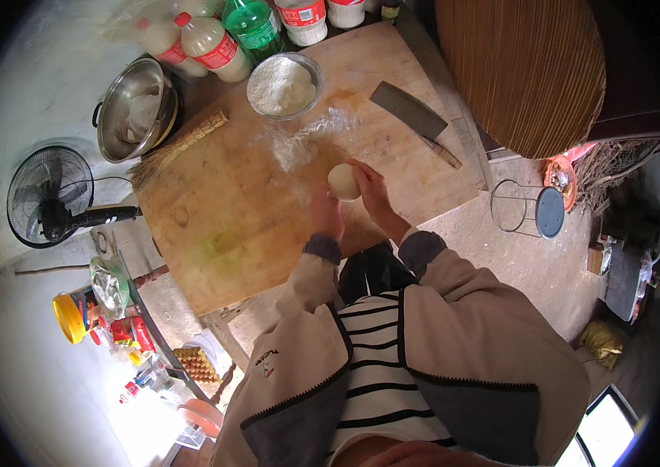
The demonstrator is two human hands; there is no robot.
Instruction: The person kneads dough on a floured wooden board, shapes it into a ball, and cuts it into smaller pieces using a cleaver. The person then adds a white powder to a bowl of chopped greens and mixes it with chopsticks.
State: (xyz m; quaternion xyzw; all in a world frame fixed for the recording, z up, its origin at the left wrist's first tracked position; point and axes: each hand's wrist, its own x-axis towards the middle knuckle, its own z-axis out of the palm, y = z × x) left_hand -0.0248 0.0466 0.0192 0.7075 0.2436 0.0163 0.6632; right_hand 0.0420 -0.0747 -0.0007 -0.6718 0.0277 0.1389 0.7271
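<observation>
A smooth, round ball of dough is between my hands, above the near part of a wooden board. My right hand rests against its right side, fingers curved along it. My left hand, blurred, is at its lower left; whether it grips the ball I cannot tell. Beyond the hands, loose white flour is scattered on the board. A metal bowl of flour stands at the board's far edge. A cleaver lies to the right, its wooden handle towards the board's right edge.
A straw brush lies at the board's left edge, beside a tilted steel pan. Plastic bottles line the far side. A black fan stands left. A large round ribbed lid or tray is at upper right, a stool below it.
</observation>
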